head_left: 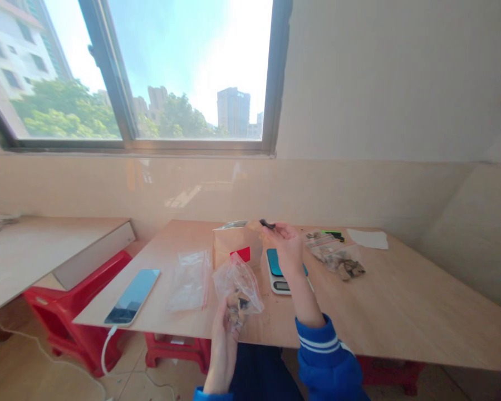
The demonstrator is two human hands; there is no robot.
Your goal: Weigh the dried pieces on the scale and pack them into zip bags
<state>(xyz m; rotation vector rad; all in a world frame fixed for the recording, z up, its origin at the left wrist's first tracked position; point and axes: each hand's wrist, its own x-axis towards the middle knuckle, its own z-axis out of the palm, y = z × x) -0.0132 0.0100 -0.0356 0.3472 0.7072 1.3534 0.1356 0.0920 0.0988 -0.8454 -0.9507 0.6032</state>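
Note:
My left hand [224,328] is closed around the lower part of a clear zip bag [250,287], which holds some brown and dark dried pieces. Raised above the table, my right hand [289,245] pinches a small dark dried piece [267,224] between its fingertips; its exact kind is unclear. Behind the zip bag stands a brown paper bag [221,248] with a red label, its top open. A white kitchen scale [280,287] with a blue-green plate is partly hidden under my right hand and forearm.
Flat clear zip bags [190,281] lie left of the paper bag. A phone [132,296] on a white cable rests at the left edge. Filled zip bags [336,256], a green-and-black object [334,235] and white paper [367,239] lie right. Red stools [177,348] stand below.

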